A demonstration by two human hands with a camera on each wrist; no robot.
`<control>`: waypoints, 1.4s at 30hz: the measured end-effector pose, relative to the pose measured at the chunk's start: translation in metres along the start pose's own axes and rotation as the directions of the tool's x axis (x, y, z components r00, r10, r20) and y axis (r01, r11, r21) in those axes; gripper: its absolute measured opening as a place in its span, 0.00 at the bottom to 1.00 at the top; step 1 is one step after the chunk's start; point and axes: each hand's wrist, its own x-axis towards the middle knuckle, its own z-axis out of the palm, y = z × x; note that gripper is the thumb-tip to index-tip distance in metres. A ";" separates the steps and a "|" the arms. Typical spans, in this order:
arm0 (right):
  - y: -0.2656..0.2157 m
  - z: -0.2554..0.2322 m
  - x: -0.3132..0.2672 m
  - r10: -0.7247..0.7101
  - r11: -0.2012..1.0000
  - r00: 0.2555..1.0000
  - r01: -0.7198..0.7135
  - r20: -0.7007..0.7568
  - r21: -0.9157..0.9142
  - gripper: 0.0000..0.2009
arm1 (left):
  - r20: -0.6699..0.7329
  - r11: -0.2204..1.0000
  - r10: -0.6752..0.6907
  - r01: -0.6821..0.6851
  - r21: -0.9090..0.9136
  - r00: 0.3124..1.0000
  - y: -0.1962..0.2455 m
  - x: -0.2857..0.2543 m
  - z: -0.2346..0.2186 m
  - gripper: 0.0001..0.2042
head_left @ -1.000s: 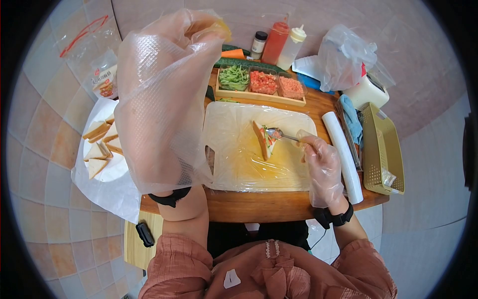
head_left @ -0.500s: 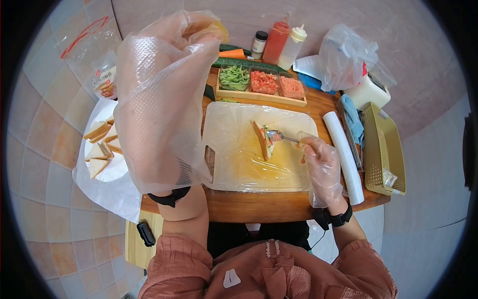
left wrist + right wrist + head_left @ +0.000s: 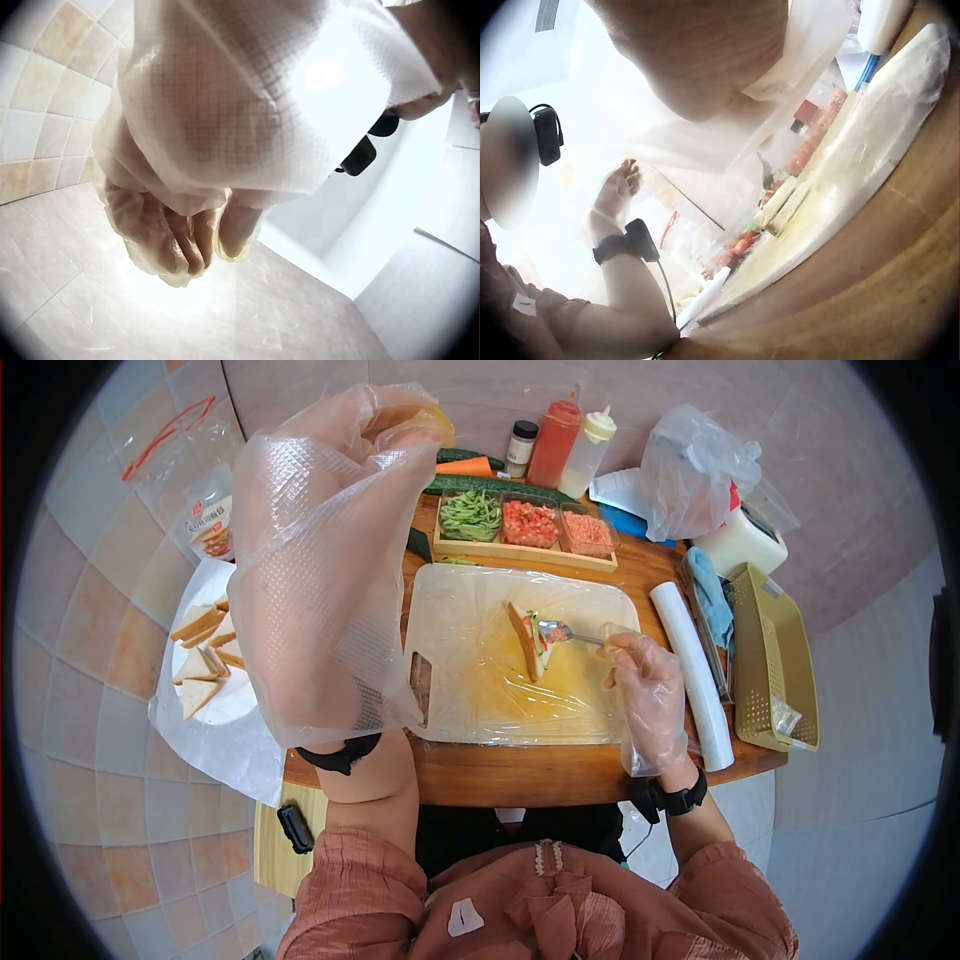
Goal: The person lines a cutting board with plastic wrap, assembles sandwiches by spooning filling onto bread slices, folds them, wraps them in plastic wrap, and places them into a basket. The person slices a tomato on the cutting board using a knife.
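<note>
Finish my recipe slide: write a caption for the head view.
Gloved right hand holding a spoon at a filled sandwich wedge on a film-covered board, left hand raised.

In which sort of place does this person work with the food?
Probably a home kitchen or small food-preparation corner: a cutting board holds a filled sandwich, with chopped vegetables and squeeze bottles behind it.

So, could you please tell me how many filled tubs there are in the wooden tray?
3: the green-filled tub at the left, the red-filled tub in the middle, and the pink-filled tub at the right.
</note>
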 end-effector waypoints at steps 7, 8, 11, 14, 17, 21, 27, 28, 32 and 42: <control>0.007 0.000 0.000 -0.056 0.998 0.998 0.056 -0.031 0.012 0.10 | -0.018 0.999 -0.030 0.031 0.040 0.999 0.004 -0.002 0.002 0.13; 0.008 0.000 0.000 -0.067 0.998 0.997 0.068 -0.034 0.008 0.10 | -0.017 0.999 -0.031 0.031 0.040 0.999 0.003 -0.002 0.002 0.13; 0.007 0.000 0.000 -0.076 0.997 0.996 0.076 -0.039 0.009 0.10 | -0.045 0.999 0.006 -0.004 0.049 0.999 0.003 -0.004 0.003 0.12; 0.004 0.000 -0.001 -0.040 0.999 0.999 0.040 -0.015 -0.004 0.10 | -0.047 0.998 0.005 -0.003 0.057 0.999 0.005 -0.004 0.004 0.12; 0.006 -0.001 -0.002 -0.031 0.999 0.999 0.032 0.017 -0.037 0.10 | -0.044 0.998 -0.007 0.010 0.057 0.999 0.005 -0.003 0.004 0.12; 0.010 0.000 -0.001 -0.100 0.995 0.994 0.101 -0.048 0.005 0.10 | -0.019 1.000 0.000 0.000 0.015 1.000 0.002 -0.001 0.003 0.13; -0.006 -0.020 0.024 -0.130 0.988 0.981 0.141 -0.143 0.065 0.11 | 0.006 1.000 -0.016 0.016 0.003 1.000 0.001 0.003 -0.001 0.13; -0.008 -0.025 0.032 -0.095 0.992 0.982 0.107 -0.162 0.064 0.11 | 0.003 1.000 0.007 -0.007 0.027 1.000 0.001 0.003 -0.001 0.13; -0.008 -0.036 0.065 -0.092 0.993 0.970 0.105 -0.226 0.047 0.14 | -0.047 0.998 -0.014 0.011 -0.066 0.999 0.005 -0.002 0.001 0.13; 0.029 -0.031 0.132 -0.094 0.969 0.962 0.029 -0.256 -0.245 0.11 | -0.114 0.983 0.180 -0.175 0.056 0.977 -0.006 0.007 -0.002 0.08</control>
